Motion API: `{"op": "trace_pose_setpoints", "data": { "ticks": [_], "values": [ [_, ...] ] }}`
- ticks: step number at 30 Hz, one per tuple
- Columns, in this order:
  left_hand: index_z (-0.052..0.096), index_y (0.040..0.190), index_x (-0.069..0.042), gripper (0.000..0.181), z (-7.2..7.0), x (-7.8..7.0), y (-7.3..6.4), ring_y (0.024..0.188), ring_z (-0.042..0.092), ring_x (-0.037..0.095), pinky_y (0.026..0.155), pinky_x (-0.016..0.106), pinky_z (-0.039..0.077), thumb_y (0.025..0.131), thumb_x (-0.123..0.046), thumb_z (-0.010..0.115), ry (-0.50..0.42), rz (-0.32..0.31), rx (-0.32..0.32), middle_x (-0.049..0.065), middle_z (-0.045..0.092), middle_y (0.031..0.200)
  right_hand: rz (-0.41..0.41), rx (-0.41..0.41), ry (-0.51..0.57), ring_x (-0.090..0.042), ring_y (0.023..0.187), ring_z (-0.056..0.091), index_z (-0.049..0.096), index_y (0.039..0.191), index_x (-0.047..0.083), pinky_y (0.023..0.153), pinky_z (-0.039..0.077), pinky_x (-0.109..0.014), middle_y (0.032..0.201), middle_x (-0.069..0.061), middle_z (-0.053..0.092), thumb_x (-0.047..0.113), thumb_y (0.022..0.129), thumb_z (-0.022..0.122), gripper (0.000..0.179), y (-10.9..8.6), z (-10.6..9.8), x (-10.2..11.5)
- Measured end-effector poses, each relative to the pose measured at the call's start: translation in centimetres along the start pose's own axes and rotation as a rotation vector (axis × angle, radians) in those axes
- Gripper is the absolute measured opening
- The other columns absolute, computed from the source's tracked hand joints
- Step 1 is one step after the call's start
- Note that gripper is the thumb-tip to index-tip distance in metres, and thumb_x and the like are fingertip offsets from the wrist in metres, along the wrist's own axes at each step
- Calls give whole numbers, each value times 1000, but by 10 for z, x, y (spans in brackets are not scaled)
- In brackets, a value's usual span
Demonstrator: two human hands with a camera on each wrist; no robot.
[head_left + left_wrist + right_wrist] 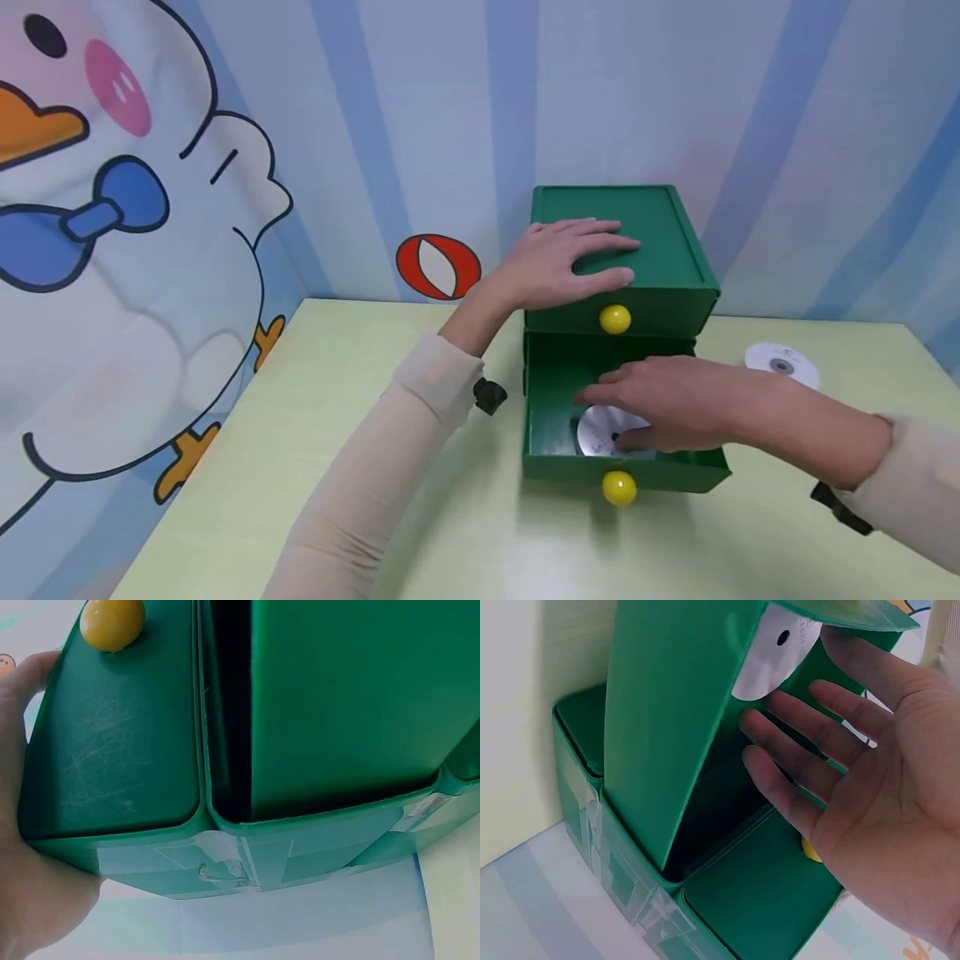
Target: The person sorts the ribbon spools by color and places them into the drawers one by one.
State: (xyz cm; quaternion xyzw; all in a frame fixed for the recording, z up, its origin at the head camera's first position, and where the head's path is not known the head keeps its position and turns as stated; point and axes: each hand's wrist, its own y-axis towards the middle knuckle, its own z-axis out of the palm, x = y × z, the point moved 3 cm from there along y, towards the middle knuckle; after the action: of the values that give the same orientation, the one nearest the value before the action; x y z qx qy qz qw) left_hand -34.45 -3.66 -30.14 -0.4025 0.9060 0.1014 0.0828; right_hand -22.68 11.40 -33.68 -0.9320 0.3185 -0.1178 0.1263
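Note:
A green drawer cabinet [652, 225] stands against the back wall, its middle drawer [551, 408] pulled out. My left hand [562, 262] rests on the cabinet top with fingers extended; its thumb [37, 675] shows beside the top drawer front in the left wrist view. Inside the open drawer lies a silver-white disc [596, 429], also seen in the right wrist view [769, 660]. Over this disc reaches my right hand [675, 400], fingers spread and loosely bent, palm down. Its thumb is right at the disc, and part of the disc is hidden beneath the hand.
Another disc [761, 357] lies on the pale table [375, 375] to the cabinet's right. Yellow round knobs stick out from the top drawer [615, 319] and the open drawer [618, 488]. A printed cartoon curtain [450, 125] hangs close behind.

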Motion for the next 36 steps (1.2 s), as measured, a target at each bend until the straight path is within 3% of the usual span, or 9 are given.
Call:
{"op": "trace_pose_setpoints", "data": {
  "ticks": [7, 15, 20, 24, 27, 32, 36],
  "values": [
    [44, 161, -45, 59, 0, 1, 0, 162, 21, 15, 129, 48, 20, 106, -66, 46, 15, -10, 3, -13, 28, 174, -68, -74, -11, -29, 122, 68, 65, 144, 18, 100, 57, -54, 136, -2, 70, 40, 102, 72, 48, -4, -7, 1],
    [44, 161, -44, 58, 0, 2, 1, 162, 21, 15, 129, 48, 20, 106, -65, 46, 14, -10, 6, -13, 28, 174, -158, -275, -70, -20, 108, 72, 72, 131, 16, 90, 61, -45, 123, 1, 75, 33, 105, 69, 32, -9, -14, 11],
    [44, 161, -44, 58, 0, 2, -1, 162, 21, 15, 129, 49, 20, 106, -65, 46, 9, -12, 6, -13, 28, 174, -98, -376, -40, -7, 85, 70, 73, 126, 19, 74, 61, -34, 111, 7, 75, 30, 100, 76, 28, -11, -19, 19],
    [44, 161, -44, 58, 0, 2, -2, 163, 20, 14, 129, 48, 19, 107, -65, 46, 3, -13, 8, -13, 27, 174, -41, -379, 196, 2, 72, 62, 72, 119, 22, 66, 55, -26, 93, 17, 71, 29, 102, 74, 18, -14, -22, 24],
    [43, 161, -45, 58, 0, 1, -1, 162, 20, 13, 129, 47, 20, 107, -65, 46, 8, -15, 5, -14, 27, 174, -62, -403, 472, -5, 71, 63, 71, 110, 22, 66, 55, -27, 83, 15, 68, 27, 105, 70, 8, -18, -24, 29],
    [44, 160, -45, 58, 0, 0, 2, 162, 19, 12, 129, 46, 19, 106, -66, 45, 1, -10, -3, -15, 28, 174, -74, -386, 981, -31, 88, 74, 70, 116, 10, 78, 62, -37, 101, -10, 76, 27, 110, 61, 20, -24, -23, 36],
    [44, 161, -45, 58, 1, 1, 1, 163, 19, 12, 129, 47, 19, 106, -66, 45, 2, -18, 8, -15, 27, 174, -56, -332, 1279, -37, 108, 73, 63, 130, -1, 91, 62, -43, 120, -22, 72, 32, 114, 52, 38, -23, -17, 38]
  ]
}}
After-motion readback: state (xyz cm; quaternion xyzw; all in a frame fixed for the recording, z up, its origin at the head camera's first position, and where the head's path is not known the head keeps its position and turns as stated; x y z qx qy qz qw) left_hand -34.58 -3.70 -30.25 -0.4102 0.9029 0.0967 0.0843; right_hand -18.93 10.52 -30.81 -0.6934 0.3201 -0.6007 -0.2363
